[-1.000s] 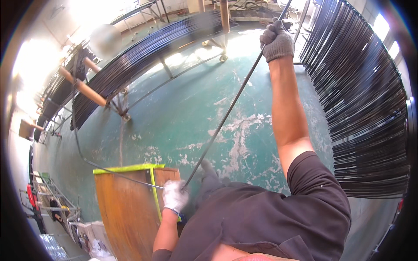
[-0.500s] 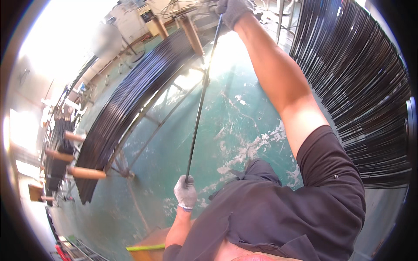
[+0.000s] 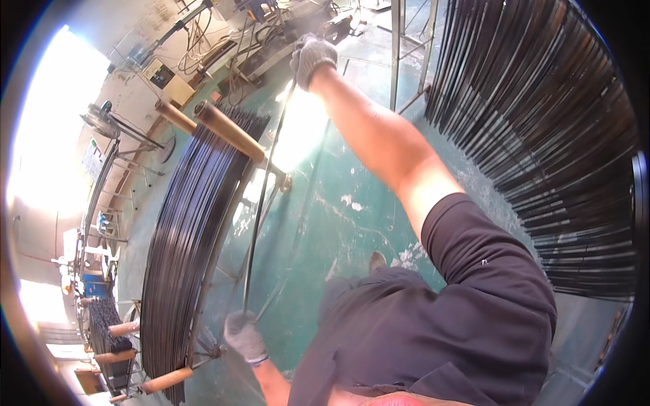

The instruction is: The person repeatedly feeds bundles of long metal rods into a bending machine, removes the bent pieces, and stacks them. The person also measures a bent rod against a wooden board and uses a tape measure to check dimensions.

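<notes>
No writing is showing legibly; the dark shirt (image 3: 433,325) is bearing a white mark (image 3: 484,262) too small to read.

- Green floor (image 3: 325,237): pale worn patches; bright glare toward upper middle.
- Pedestal fan (image 3: 101,122): round head, upper left.
- Cream box (image 3: 179,92): dark panel, near wall (image 3: 139,30).
- Blue object (image 3: 96,285): far left; details too small.

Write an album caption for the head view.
Gloved left hand and right hand hold a long dark rod, a bundle of dark rods to its left.
</notes>
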`<action>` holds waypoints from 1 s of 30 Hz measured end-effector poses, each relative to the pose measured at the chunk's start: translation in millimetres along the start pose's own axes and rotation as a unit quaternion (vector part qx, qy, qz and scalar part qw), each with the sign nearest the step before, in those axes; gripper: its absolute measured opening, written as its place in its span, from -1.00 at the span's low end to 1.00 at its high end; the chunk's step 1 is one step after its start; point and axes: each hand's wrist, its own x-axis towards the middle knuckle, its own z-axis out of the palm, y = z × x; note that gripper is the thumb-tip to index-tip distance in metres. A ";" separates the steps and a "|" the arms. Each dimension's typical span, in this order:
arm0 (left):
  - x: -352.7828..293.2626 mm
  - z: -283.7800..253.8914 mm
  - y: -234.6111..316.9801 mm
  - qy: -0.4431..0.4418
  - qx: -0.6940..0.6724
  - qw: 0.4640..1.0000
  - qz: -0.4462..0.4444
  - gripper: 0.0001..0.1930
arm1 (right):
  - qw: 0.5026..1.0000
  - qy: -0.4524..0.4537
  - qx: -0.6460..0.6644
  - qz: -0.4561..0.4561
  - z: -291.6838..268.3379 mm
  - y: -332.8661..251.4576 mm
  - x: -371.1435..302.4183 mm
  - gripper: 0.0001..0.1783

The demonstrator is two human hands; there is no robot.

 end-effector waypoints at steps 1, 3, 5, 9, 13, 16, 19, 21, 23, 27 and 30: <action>24.7 7.8 8.4 -0.021 0.001 0.999 0.030 -0.88 | 0.999 0.037 0.032 0.013 9.0 -1.3 17.5 -0.77; 67.4 47.7 37.7 -0.067 0.016 0.998 0.004 -0.88 | 0.996 0.051 0.069 0.019 14.2 5.1 63.2 -0.75; 108.6 95.4 65.3 -0.102 0.017 0.995 -0.012 -0.88 | 0.997 0.018 0.076 0.009 12.2 20.5 115.1 -0.79; 208.3 226.5 104.1 -0.145 -0.045 0.988 -0.017 -0.91 | 0.997 -0.074 0.016 -0.030 22.7 48.8 187.6 -0.78; 333.7 364.9 156.2 -0.213 -0.108 0.971 -0.008 -0.88 | 0.967 -0.172 -0.160 -0.101 4.9 87.6 255.1 -0.58; 409.3 465.1 216.7 -0.283 -0.202 0.937 -0.025 -0.78 | 0.926 -0.225 -0.299 -0.053 -43.3 106.1 251.0 -0.56; 488.3 578.3 267.6 -0.312 -0.288 0.905 -0.023 -0.76 | 0.812 -0.282 -0.501 -0.101 -102.8 106.9 261.5 -0.47; 531.5 642.9 294.4 -0.329 -0.293 0.897 -0.036 -0.79 | 0.752 -0.282 -0.563 -0.194 -114.2 87.0 279.5 -0.36; 562.6 717.2 318.8 -0.354 -0.314 0.877 -0.081 -0.79 | 0.752 -0.229 -0.580 -0.213 -139.6 72.1 333.4 -0.41; 597.4 879.1 356.7 -0.405 -0.281 0.861 -0.125 -0.79 | 0.753 -0.130 -0.597 -0.245 -196.1 60.3 464.1 -0.67; 626.4 982.4 379.6 -0.443 -0.217 0.868 -0.057 -0.77 | 0.841 -0.068 -0.487 -0.226 -229.8 52.9 535.8 -0.84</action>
